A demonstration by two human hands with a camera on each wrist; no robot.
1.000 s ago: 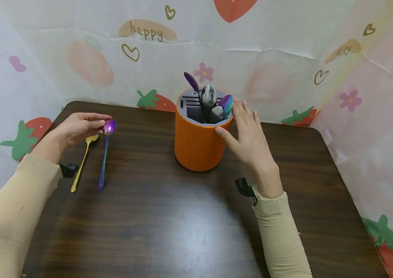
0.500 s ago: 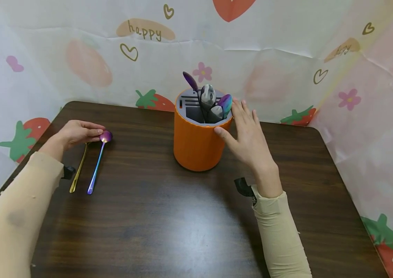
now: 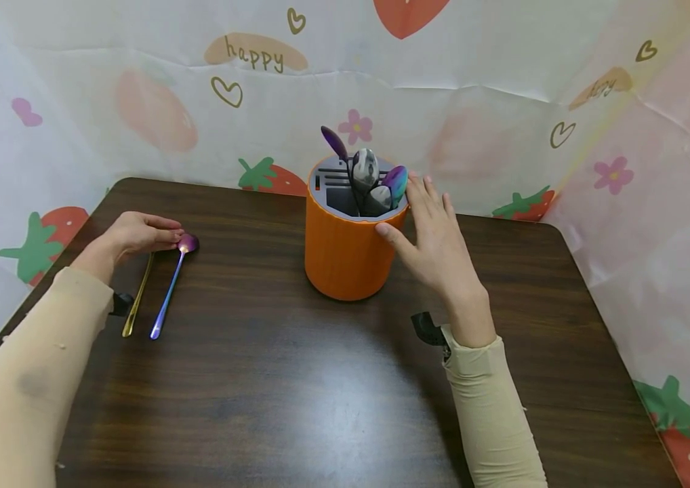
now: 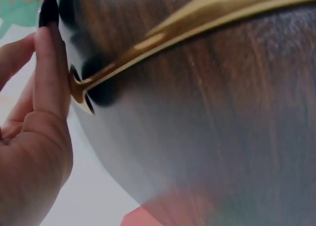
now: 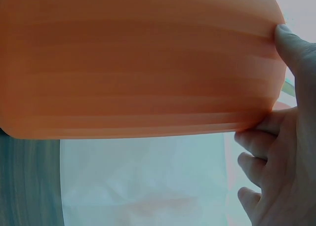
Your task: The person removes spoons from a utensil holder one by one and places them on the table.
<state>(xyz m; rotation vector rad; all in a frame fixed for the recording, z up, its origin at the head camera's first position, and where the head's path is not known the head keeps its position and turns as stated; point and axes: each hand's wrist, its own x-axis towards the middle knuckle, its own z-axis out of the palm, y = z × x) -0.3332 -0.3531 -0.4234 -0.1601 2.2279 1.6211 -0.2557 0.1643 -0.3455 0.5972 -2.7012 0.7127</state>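
Observation:
My left hand (image 3: 137, 234) pinches the bowl of a purple-blue spoon (image 3: 169, 298) whose long handle slants toward me, low over or on the table. Beneath the same hand, a gold spoon (image 3: 137, 298) lies alongside; its bowl is hidden from the head view, but the left wrist view shows the gold spoon (image 4: 143, 45) next to the fingers. My right hand (image 3: 436, 244) rests with straight fingers and spread thumb against the right side of an orange cutlery holder (image 3: 348, 261). In the right wrist view the thumb and fingers touch the holder (image 5: 138, 63) near its rim.
Several spoons stand in the holder's grey slotted top: a dark purple spoon (image 3: 334, 142), a silver spoon (image 3: 366, 168) and a rainbow spoon (image 3: 396, 181) among them. A dark wooden table (image 3: 296, 393) reaches back to a strawberry-print curtain (image 3: 491, 47).
My left hand has lowered the purple-blue spoon beside the gold one, and its handle has swung left. In the last half second it has barely shifted. The right hand stays on the holder.

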